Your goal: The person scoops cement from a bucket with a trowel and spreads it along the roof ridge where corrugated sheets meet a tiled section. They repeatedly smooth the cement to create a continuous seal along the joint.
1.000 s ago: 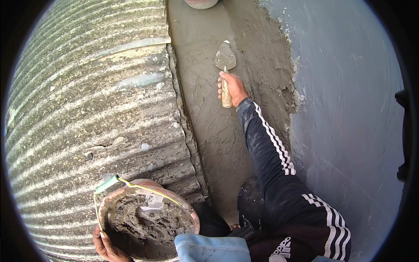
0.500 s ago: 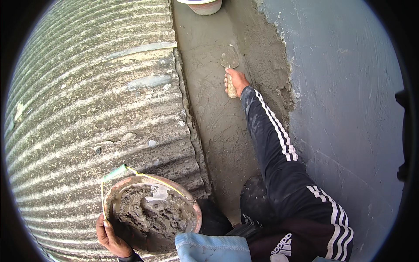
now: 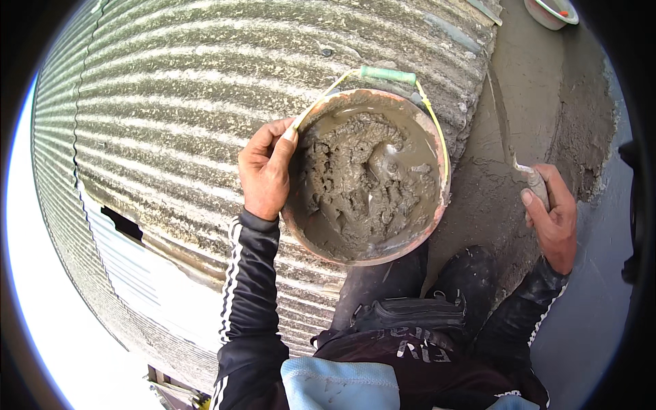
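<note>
Thumb and fingers of my left hand (image 3: 265,171) close on the left rim of a round, reddish bucket (image 3: 372,261), beside the foot of its yellow wire handle. Thick, wet grey mortar (image 3: 376,178) lies inside it. The handle's green grip (image 3: 388,74) rests past the far rim. To the right of the bucket, my right hand (image 3: 555,222) is wrapped round the handle of a trowel (image 3: 537,186). Its narrow-looking blade, seen nearly edge-on, points away from me above the smoothed grey mortar strip (image 3: 529,75).
Weathered corrugated roofing (image 3: 178,89) spreads across the left, with a dark gap (image 3: 121,224) near its lower edge. A pale basin (image 3: 552,15) stands at the far right on the strip. A blue-grey wall (image 3: 601,260) rises along the right.
The view has swung left, bringing the bucket to the middle. My right hand has drawn back with the trowel, off the strip's surface toward the bucket. My left hand still grips the bucket.
</note>
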### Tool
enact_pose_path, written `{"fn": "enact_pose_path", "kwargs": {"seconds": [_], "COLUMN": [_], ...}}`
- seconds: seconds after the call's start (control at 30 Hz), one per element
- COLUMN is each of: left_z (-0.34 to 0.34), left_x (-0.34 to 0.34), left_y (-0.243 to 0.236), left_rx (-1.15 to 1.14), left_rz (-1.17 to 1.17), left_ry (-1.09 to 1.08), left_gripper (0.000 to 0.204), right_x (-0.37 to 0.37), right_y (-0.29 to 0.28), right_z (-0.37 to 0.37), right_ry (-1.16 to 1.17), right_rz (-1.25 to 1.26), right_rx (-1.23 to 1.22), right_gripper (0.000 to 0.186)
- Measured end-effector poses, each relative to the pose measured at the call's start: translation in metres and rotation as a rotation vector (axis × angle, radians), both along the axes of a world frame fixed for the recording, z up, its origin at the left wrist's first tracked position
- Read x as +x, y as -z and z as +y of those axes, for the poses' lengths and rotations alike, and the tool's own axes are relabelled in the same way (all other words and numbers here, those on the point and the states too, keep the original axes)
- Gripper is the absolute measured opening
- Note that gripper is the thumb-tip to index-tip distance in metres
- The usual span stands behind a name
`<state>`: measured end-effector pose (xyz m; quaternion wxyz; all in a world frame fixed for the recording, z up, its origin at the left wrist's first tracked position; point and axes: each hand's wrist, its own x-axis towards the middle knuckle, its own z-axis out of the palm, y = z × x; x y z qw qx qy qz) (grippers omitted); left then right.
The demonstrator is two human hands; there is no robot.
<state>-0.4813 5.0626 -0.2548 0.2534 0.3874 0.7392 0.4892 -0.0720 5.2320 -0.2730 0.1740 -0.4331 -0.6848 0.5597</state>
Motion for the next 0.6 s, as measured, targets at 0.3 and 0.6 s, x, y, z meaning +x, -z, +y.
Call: {"fn": "enact_pose_path", "kwargs": {"seconds": [0.3, 0.6], "left_z": [0.005, 0.003], "left_x": [-0.005, -0.012], "left_y": [-0.001, 0.009], "left_rx": [0.032, 0.054], "left_rz": [-0.101, -0.040], "left_ry": [0.029, 0.029], "left_gripper": [0.020, 0.020], "right_x": [-0.095, -0.099], "right_y": [-0.042, -0.004], "right_z": [-0.107, -0.114], "right_ry": [-0.652, -0.517], "right_rz": [0.007, 0.240], "right_rx": [0.047, -1.043], "right_gripper": [0.026, 0.042]}}
